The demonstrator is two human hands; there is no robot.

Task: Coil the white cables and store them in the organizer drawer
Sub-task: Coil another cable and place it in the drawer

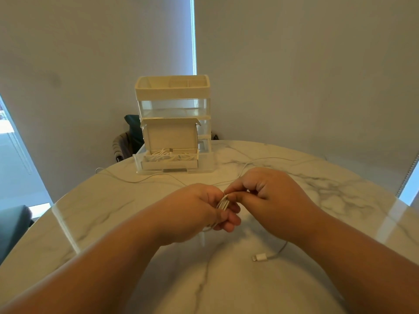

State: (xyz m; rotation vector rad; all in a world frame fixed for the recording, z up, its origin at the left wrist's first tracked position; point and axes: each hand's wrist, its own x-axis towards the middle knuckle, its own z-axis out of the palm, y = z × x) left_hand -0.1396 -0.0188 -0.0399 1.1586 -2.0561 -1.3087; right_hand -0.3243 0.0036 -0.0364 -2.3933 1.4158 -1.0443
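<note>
Mid-coil over the surface (108, 214), drawer (169, 163) open ahead.
Our left grip (199, 207) curls round the coil (222, 203); our right grip (267, 191) pinches its top loop. The plug (257, 258) lies loose: next we wind that slack in, before the drawer.

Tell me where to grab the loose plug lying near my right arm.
Pinch the plug by its white housing, behind the metal tip, coming from above. It lies flat on the table with its tip pointing left and both long sides free. Its cable runs off to the right, so stay clear of that end.
</note>
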